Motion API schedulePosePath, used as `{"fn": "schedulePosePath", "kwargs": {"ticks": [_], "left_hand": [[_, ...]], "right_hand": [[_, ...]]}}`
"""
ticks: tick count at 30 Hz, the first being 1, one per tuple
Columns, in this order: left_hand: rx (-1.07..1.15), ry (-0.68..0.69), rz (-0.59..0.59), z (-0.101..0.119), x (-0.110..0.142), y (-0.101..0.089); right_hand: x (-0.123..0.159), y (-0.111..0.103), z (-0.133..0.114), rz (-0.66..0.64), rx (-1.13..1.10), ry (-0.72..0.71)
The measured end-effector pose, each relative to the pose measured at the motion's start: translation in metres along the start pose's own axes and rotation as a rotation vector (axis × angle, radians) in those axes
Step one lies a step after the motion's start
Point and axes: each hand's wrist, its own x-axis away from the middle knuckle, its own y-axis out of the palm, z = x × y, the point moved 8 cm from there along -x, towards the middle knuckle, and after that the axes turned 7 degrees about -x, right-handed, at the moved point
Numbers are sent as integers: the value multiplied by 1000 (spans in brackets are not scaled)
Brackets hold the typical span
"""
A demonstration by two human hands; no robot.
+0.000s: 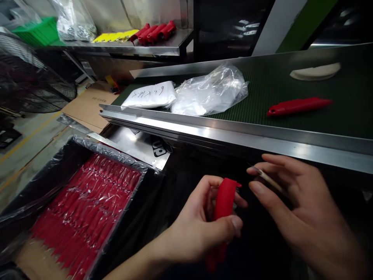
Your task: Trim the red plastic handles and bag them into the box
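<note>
My left hand (201,225) is wrapped round a red plastic part (225,200), a long curved shell held upright with a small nub near its top. The lower end of the part shows below my palm. To the right, my right hand (297,210) pinches a slim knife-like tool (269,180) with a pale handle and a narrow pointed tip. That tip is apart from the red part and points toward it. Another red part (300,106) lies on the green conveyor belt (259,91) beyond my hands, near a cream curved piece (316,72).
A metal rail (233,130) edges the belt. White packets (150,95) and a clear plastic bag (211,91) lie on it. At left stands a lined box (116,149) of many bagged red parts. A shelf (163,50) holds several red parts; a fan (32,74) stands far left.
</note>
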Motion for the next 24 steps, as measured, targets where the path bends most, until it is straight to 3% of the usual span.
{"fn": "schedulePosePath", "kwargs": {"ticks": [6,10,20,24], "left_hand": [[50,7,77,4,2,-5],[45,25,65,7,2,-5],[18,0,65,3,3,0],[69,24,53,5,5,4]], "right_hand": [[14,2,-39,-103,214,-472],[19,6,-46,-174,345,-619],[27,6,-45,-207,452,-710],[25,1,-41,-188,405,-619]]}}
